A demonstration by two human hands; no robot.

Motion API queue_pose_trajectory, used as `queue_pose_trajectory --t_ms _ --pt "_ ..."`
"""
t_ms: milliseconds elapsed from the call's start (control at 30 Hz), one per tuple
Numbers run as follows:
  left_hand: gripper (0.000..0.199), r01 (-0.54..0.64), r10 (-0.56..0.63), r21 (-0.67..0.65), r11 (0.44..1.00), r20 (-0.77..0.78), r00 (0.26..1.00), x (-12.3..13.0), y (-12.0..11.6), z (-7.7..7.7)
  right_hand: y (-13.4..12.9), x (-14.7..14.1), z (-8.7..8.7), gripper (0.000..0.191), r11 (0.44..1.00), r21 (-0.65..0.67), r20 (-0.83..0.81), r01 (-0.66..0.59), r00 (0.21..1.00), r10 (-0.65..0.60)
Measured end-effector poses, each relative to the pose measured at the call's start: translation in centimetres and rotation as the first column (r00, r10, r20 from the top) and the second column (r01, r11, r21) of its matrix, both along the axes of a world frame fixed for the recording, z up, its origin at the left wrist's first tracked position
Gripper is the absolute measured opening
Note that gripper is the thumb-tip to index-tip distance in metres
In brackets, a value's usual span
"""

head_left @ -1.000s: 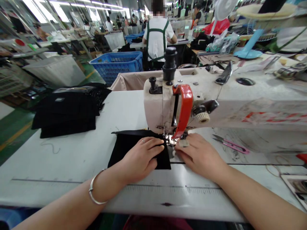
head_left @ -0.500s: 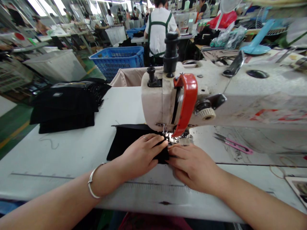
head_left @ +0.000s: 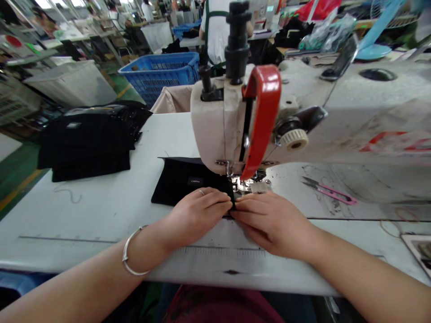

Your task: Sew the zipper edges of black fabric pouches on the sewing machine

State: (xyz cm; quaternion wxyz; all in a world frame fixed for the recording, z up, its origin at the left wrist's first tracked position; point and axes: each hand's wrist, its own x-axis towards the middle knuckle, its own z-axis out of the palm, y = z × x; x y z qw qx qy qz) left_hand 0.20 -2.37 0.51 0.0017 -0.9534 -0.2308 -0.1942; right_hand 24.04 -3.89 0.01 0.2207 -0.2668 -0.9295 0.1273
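On the counter (head_left: pixel 101 211) at far left sits your stack of black fabric pieces (head_left: pixel 84 143). Your left hand (head_left: pixel 197 213) and right hand (head_left: pixel 272 220) are drawn together, fingertips pinching the near edge of the black fabric piece (head_left: pixel 188 181), which lies flat against the sewing machine's presser foot (head_left: pixel 244 181). With fingers this close, running the machine could catch one; a slack pinch could let the layers skew. Pink thread snips (head_left: pixel 330 192) lie to the right, apart from your hand.

Green factory floor (head_left: pixel 16 172) with a yellow line (head_left: pixel 20 188) — 9 o'clock; blue plastic crate (head_left: pixel 158 74) and white bin (head_left: pixel 70 83) — 10 to 11 o'clock. Rows of workbenches (head_left: pixel 81 38) recede toward 11 o'clock under ceiling lights (head_left: pixel 50 3); blue fan (head_left: pixel 370 51) at 1 o'clock.
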Motion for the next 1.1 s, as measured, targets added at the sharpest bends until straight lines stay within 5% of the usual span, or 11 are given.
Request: queue_pose_trajectory --t_ms 133,800,1100 --pt "0.019 0.037 -0.037 -0.019 0.999 0.004 0.999 -0.4 0.3 -0.2 0.2 0.6 0.2 0.022 1.0 -0.011 -0.064 0.016 0.998 -0.017" --pt "0.013 -0.136 0.246 -0.347 0.928 0.296 0.923 0.1 0.2 0.1 0.3 -0.1 0.4 0.026 0.997 -0.05 0.037 0.064 0.997 -0.062" --pt "0.015 -0.013 0.018 -0.056 0.998 0.08 0.997 0.2 -0.1 0.2 0.1 -0.1 0.1 0.022 0.998 0.032 0.036 0.056 0.998 -0.057"
